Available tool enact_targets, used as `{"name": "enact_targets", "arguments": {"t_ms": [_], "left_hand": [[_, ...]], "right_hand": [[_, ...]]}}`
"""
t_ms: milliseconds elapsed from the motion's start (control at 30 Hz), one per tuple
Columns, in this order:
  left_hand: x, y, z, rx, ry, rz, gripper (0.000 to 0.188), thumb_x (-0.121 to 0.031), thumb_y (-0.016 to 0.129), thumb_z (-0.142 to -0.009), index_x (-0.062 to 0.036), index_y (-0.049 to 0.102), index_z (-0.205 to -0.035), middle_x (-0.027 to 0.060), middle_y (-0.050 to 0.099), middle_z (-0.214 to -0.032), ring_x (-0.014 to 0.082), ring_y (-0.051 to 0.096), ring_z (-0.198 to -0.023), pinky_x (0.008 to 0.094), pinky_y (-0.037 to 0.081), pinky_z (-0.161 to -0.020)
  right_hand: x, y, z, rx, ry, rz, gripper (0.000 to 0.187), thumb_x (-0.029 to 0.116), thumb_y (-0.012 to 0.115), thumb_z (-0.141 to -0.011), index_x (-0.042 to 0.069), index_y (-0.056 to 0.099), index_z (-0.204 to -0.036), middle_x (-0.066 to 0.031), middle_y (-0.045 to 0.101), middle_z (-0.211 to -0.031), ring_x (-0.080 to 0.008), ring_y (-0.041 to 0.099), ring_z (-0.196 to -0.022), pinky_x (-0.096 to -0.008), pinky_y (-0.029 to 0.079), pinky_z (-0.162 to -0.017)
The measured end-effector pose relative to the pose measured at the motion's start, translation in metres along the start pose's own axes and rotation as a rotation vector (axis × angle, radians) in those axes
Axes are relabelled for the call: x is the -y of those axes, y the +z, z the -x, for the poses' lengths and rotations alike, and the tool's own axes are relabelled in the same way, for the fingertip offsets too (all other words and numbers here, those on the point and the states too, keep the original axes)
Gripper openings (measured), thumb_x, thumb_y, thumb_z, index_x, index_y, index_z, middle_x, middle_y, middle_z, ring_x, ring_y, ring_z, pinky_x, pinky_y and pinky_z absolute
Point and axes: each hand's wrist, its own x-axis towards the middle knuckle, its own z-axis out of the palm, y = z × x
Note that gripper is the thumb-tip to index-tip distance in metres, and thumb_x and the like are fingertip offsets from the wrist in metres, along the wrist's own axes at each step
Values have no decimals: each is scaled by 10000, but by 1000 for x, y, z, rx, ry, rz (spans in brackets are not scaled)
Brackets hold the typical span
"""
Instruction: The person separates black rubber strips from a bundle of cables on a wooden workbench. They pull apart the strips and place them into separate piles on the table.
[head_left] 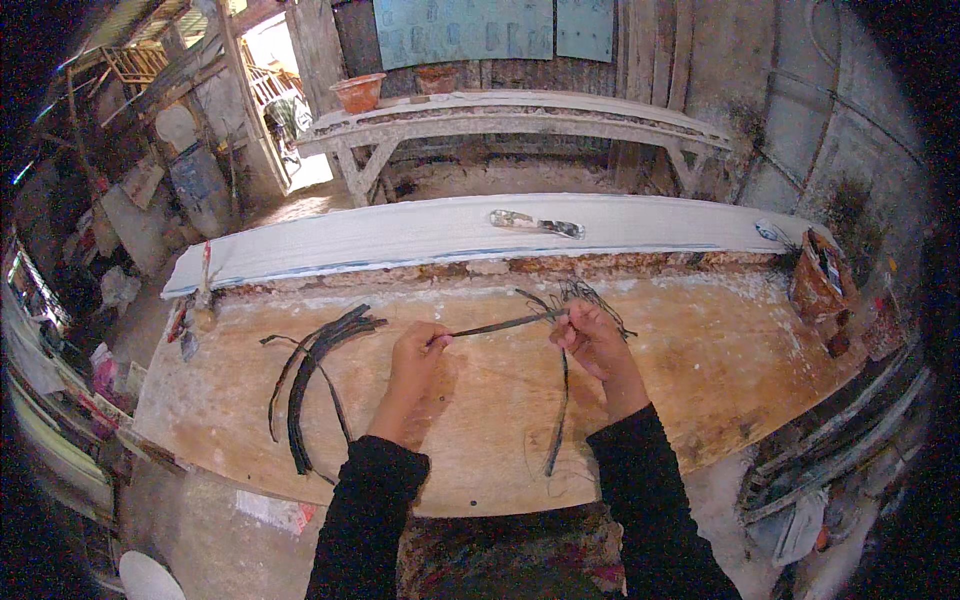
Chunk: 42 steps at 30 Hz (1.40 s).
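Observation:
A thin dark strip (495,326) stretches between my two hands above the wooden tabletop (480,440). Its left end is pinched in the fingers of my left hand (412,362). My right hand (594,345) grips the other end, fingers bent together. Below the right hand, another dark strip (560,415) runs down toward the table's near edge. A tangle of thin dark strands (598,296) shows just behind that hand. Left of my left hand lies a curved bundle of similar dark strips (305,385). The strips' material cannot be made out.
A white board (400,232) runs along the table's far side, with a stained putty knife or similar flat tool (537,223) on it. An orange-brown pot (822,275) stands far right, a brush (205,295) far left. Behind is a whitish bench (520,122) with an orange bowl (359,93).

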Motion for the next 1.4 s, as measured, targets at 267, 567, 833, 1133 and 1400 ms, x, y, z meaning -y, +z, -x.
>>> {"name": "enact_targets", "arguments": {"t_ms": [267, 567, 833, 1133, 1400], "left_hand": [[-23, 5, 2, 17, 108, -235, 98, -80, 623, -758, -21, 626, -836, 93, 584, -798, 186, 553, -690, 276, 442, -612], [-1, 11, 5, 8, -170, 151, 138, -142, 639, -772, -9, 625, -806, 14, 543, -675, 121, 510, -629, 250, 410, -557], [-64, 29, 22, 187, -432, 394, 117, -158, 619, -808, -43, 608, -822, -35, 523, -628, 35, 463, -548, 183, 353, -488], [-56, 36, 27, 275, -433, 440, 95, -138, 574, -834, -49, 576, -799, -15, 525, -647, 65, 477, -557, 197, 383, -502], [-62, 37, 29, 252, -439, 427, 69, -100, 569, -827, -41, 574, -792, -8, 551, -657, 69, 496, -551, 201, 394, -495]], "right_hand": [[10, -10, 5, -169, -243, -251, 222, 187, 514, -874, 96, 520, -1076, 17, 595, -772, -133, 556, -690, -331, 471, -705], [-6, 11, -2, -217, -193, -156, 171, 138, 547, -850, 118, 531, -1020, 11, 605, -867, -130, 576, -761, -316, 490, -717], [-47, 38, -1, -289, 273, 89, 105, 146, 607, -813, 106, 540, -883, -4, 574, -777, -102, 571, -736, -246, 462, -574], [-52, 53, 0, -359, 370, 300, 107, 128, 636, -787, 79, 555, -835, 14, 554, -731, -74, 530, -623, -211, 414, -487], [-48, 62, 1, -347, 291, 452, 95, 98, 638, -778, 62, 562, -820, 15, 555, -745, -68, 518, -628, -206, 415, -513]]}}
